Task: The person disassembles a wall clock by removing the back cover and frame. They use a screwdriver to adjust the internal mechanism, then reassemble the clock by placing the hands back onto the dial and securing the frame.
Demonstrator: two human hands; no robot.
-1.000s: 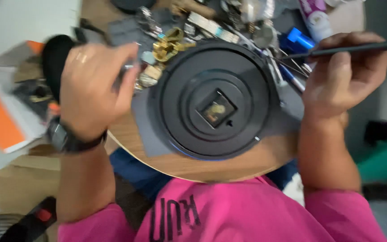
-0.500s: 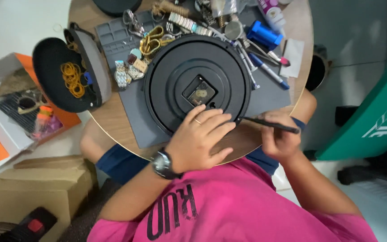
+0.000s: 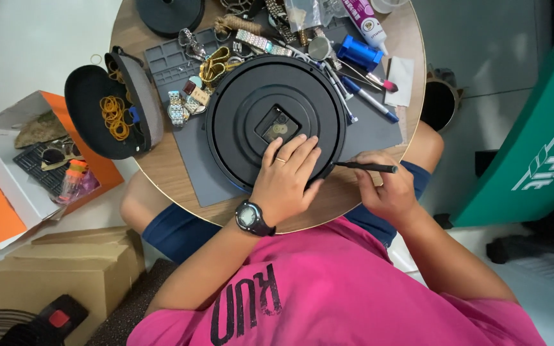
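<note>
Two hands work at the black round clock [image 3: 276, 122], which lies back-up on the grey mat [image 3: 373, 131] near the middle of the round wooden table [image 3: 161, 173]. My left hand [image 3: 288, 176] lies flat on the clock's near edge, fingers spread and released, fingertips just short of the small square movement [image 3: 277, 124] at the clock's centre. My right hand [image 3: 386, 189] sits just off the clock's near right side, closed around a thin black tool [image 3: 365, 167] whose tip touches the clock's rim. Left of the clock an open black case [image 3: 107, 106] holds yellow rubber bands [image 3: 115, 116]. Beyond the clock, on its far right, lie a blue block [image 3: 360, 52] and a pen [image 3: 370, 99].
</note>
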